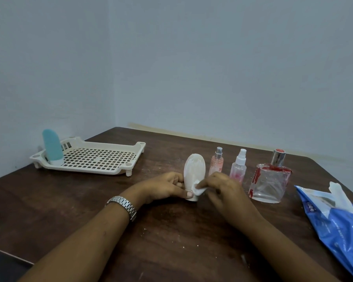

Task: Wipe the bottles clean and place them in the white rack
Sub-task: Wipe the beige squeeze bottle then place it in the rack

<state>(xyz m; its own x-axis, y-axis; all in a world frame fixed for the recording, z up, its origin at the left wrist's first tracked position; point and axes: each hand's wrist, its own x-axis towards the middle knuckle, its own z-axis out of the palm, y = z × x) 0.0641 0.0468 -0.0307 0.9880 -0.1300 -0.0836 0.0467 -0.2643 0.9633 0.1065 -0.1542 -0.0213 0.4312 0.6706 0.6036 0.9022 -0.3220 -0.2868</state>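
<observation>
— White bottle (194,171) stands cap-down at the wooden table's (171,241) centre; left hand (167,186) curls closed around it.
— And the right hand (222,188)?
— Fingers pinched shut on a wipe (198,189), pressed to the bottle's lower side. White rack (102,159) sits at ten o'clock, a teal bottle (52,147) upright inside.

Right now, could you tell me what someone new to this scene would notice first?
First, the two hands at the table's centre: the left hand steadies an upright white bottle while the right hand presses a white wipe against it. Next, the teal bottle standing in the white rack at far left. Then three bottles in a row right of the hands, ending in a square glass bottle, with a blue packet at the right edge.
</observation>
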